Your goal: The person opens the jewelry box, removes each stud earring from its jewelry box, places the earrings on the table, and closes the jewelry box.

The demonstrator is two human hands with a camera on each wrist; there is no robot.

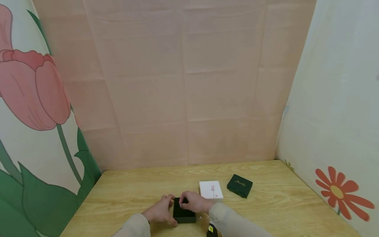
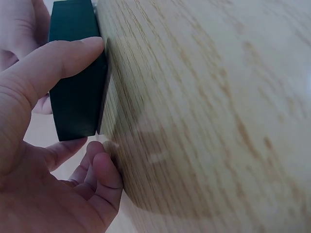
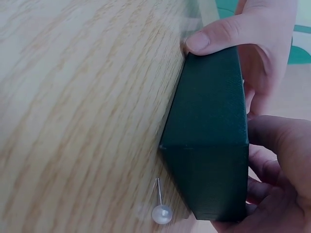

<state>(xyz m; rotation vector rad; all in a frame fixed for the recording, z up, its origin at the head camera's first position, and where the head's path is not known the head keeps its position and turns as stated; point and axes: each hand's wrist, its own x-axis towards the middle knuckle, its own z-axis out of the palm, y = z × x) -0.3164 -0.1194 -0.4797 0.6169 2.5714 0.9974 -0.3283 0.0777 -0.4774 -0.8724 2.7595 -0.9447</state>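
Note:
A dark green jewelry box with a black inside lies uncovered on the table. My left hand grips it from the left, thumb at the near side and fingers at the far side; the left wrist view shows the thumb pressed on the green wall. Over the black inside is my right hand, with thumb and forefinger brought together and pointing down. I cannot tell whether anything is between those fingertips. Beside the box, on its right, a pearl stud earring lies on the wood.
Behind my right hand sits a white box with a pink flower print. Farther right lies a dark green lid with gold lettering. A black object with a yellow label is by my right sleeve. Walls border the table on both sides and behind.

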